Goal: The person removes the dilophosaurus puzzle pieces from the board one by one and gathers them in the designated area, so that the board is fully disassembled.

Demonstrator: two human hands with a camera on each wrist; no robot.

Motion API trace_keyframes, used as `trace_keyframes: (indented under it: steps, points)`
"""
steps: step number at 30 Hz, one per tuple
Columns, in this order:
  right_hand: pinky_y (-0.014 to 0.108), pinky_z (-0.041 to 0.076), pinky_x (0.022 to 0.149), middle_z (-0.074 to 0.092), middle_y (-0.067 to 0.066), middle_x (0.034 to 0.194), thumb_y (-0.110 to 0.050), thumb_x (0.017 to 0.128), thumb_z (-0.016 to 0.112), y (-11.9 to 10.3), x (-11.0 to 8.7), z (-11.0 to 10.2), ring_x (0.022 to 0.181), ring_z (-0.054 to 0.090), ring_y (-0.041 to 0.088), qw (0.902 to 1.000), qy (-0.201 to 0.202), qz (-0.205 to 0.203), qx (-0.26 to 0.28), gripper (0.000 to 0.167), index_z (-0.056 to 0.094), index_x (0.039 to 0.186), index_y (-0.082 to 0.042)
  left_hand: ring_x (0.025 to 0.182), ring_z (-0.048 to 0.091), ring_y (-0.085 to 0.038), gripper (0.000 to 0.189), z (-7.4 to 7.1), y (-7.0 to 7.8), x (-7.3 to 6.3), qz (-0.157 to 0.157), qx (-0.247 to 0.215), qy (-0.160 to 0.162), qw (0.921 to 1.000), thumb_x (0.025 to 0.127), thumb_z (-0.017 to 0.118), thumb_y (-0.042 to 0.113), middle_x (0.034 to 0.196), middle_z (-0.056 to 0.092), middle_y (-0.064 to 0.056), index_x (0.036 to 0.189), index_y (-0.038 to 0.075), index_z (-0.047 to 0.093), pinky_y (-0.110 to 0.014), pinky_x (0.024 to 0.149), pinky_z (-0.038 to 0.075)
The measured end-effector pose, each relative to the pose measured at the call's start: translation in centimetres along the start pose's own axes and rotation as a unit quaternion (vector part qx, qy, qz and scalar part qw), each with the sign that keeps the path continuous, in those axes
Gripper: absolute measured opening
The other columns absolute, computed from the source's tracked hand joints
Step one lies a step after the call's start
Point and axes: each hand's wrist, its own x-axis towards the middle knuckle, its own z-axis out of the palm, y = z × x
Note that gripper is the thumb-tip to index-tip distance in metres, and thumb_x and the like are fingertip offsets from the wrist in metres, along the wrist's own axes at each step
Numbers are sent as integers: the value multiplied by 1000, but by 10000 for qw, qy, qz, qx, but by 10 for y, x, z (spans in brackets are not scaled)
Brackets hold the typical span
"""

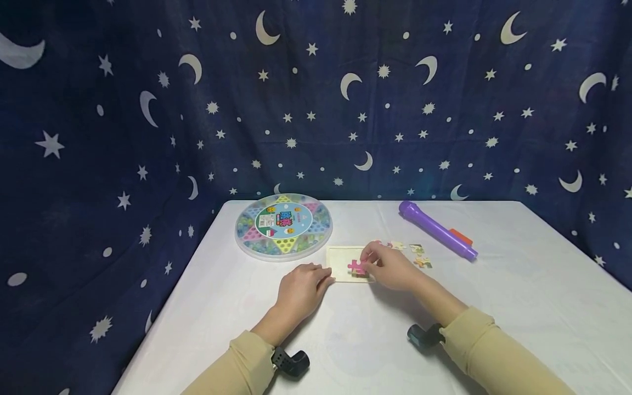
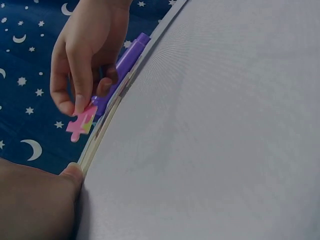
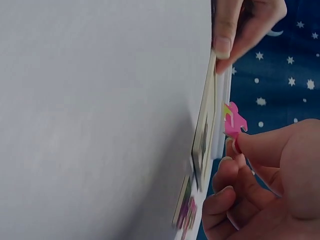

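Between thumb and fingertips, my right hand (image 1: 392,269) pinches a pink jigsaw piece (image 1: 355,266) with a yellow-green patch. That piece hangs just above the pale puzzle tray (image 1: 339,264), tilted in the right wrist view (image 3: 235,120). My left hand (image 1: 302,291) grips the tray's left end, with the thumb at the near corner. The right hand covers the tray's right end. Several loose jigsaw pieces (image 1: 417,249) lie on the table just beyond and right of that hand. A brownish patch shows under the held piece; I cannot tell what it is.
A round, clear-lidded board game box (image 1: 283,226) with marbles stands behind and left of the tray. A purple stick-shaped toy (image 1: 436,229) with an orange part lies at the back right. The white tablecloth (image 1: 345,340) runs back to a dark blue star-patterned curtain (image 1: 316,88).
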Motion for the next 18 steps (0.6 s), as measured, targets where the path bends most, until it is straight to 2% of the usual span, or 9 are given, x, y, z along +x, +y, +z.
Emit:
trace_keyframes:
  steps: [5, 9, 15, 18]
  points:
    - [35, 50, 68, 65, 4, 97, -16, 99, 67, 10, -6, -11, 78, 59, 19, 9999, -43, 80, 113, 9, 62, 107, -15, 104, 72, -24, 24, 0, 0, 1, 2, 12, 15, 10000, 95, 74, 36, 109, 76, -4, 110, 18, 81, -46, 81, 58]
    - [35, 51, 67, 64, 4, 98, -18, 98, 69, 17, -11, -17, 78, 57, 20, 9994, 3, 294, 183, 11, 63, 107, -15, 105, 71, -24, 24, 0, 1, 2, 12, 4, 28, 10000, 95, 74, 35, 110, 76, -4, 110, 18, 81, -46, 81, 58]
    - [37, 48, 76, 64, 2, 96, -19, 98, 69, 24, -17, -27, 86, 56, 22, 9988, 39, 464, 172, 10, 65, 106, -14, 104, 71, -24, 24, -1, 2, 0, -34, 29, 6, 10000, 96, 73, 35, 110, 76, -4, 110, 18, 81, -46, 81, 58]
    - [37, 47, 76, 63, 2, 94, -19, 98, 70, 30, -20, -31, 86, 55, 23, 9987, 69, 483, 126, 10, 65, 105, -14, 105, 71, -25, 23, 0, 2, 0, -32, 47, 31, 10000, 95, 74, 35, 110, 76, -5, 110, 18, 81, -46, 81, 58]
